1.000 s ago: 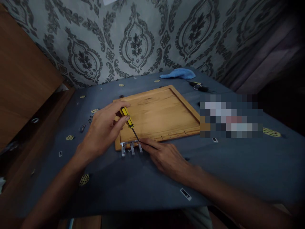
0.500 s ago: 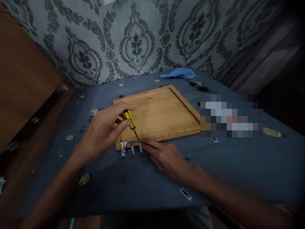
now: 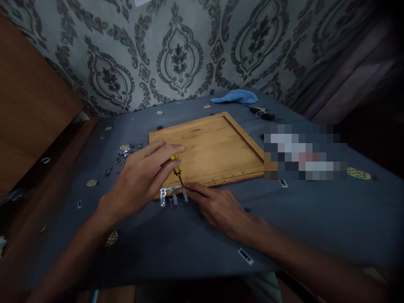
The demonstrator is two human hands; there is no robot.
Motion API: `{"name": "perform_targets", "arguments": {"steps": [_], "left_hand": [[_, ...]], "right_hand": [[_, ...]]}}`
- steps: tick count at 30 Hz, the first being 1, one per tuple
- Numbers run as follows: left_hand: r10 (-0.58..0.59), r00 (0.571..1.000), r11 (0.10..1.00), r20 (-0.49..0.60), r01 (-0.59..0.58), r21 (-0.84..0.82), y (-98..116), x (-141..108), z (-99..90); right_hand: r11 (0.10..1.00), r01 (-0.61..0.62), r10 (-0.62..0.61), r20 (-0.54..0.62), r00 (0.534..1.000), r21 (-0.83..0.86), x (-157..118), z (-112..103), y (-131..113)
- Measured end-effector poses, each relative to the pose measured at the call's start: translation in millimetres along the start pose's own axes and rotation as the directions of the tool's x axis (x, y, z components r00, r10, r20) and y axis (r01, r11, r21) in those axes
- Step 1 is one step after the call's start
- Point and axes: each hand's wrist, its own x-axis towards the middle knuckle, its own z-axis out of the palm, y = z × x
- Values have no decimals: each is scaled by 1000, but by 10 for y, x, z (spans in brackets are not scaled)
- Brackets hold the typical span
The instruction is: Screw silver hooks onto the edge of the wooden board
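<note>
A light wooden panel point(image 3: 208, 141) with a raised frame lies on the dark cloth. Along its near left edge sit several silvery metal clips point(image 3: 174, 197). My left hand point(image 3: 142, 170) is closed around the yellow handle of a screwdriver point(image 3: 177, 168), whose shaft slants down to the rightmost clip. At that clip, beside the screwdriver tip, the fingertips of my right hand point(image 3: 217, 206) are pinched together. Whatever lies between those fingertips is hidden. Small dark holes run along the panel's near edge, right of the clips.
Loose metal pieces point(image 3: 121, 158) lie left of the panel. A blue cloth point(image 3: 235, 97) and a black object point(image 3: 261, 113) rest at the back right. A blurred-out patch covers something by the panel's right corner. A wooden cabinet point(image 3: 34, 92) stands at the left.
My left hand has rolled over the screwdriver handle, so less of the yellow shows. The right hand stays at the same clip.
</note>
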Motion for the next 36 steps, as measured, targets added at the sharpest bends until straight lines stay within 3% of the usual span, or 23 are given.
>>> {"name": "perform_targets", "arguments": {"steps": [11,18,25,36], "left_hand": [[12,999,1000,-43,-10,29,18,-2,53],[-62,998,995,7,63,-75,14,-5,-1],[-51,998,999,-30,51,-16,26,-6,47],[-174,985,968,11,173,-179,-26,-27,-37]], "right_hand": [[1000,-14,14,9,1000,12,-3,-12,0],[1000,-14,13,15,1000,8,5,-23,-12],[1000,-22,22,18,1000,3,6,-19,-6],[999,-22,22,3,1000,36,6,-22,0]]}}
